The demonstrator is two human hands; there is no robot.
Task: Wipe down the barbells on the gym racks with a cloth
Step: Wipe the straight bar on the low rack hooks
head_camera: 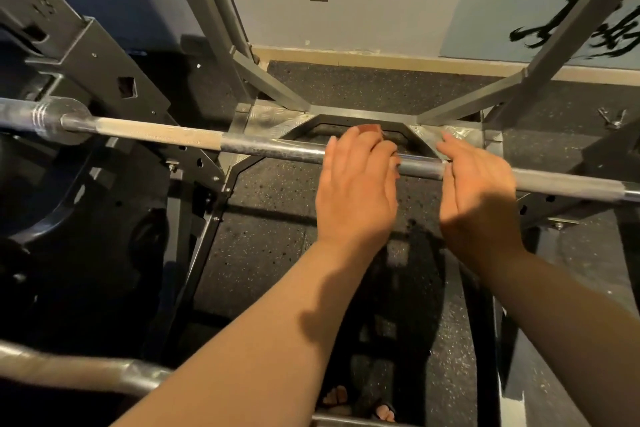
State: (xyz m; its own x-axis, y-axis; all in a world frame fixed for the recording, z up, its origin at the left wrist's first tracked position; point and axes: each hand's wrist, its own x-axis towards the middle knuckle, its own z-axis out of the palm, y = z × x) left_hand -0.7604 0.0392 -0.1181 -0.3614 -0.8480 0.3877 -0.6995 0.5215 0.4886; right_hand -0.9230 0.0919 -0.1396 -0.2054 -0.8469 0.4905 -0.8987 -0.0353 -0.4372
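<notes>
Our left hand [356, 184] is curled round a small red-brown cloth [369, 129]; only a bit peeks out past the fingers. It sits on top of the bar [270, 146]. Our right hand [474, 191] lies just beside it, fingers straight and loose, resting on the bar and holding nothing. The bar runs under both hands and far out each side. We think this wipe is mid-way; we cannot tell which parts are clean. A second bar [69, 369] by our left elbow may be left.

The barbell [270, 148] lies across the dark steel rack [104, 55], which stands on speckled rubber floor [270, 246].
</notes>
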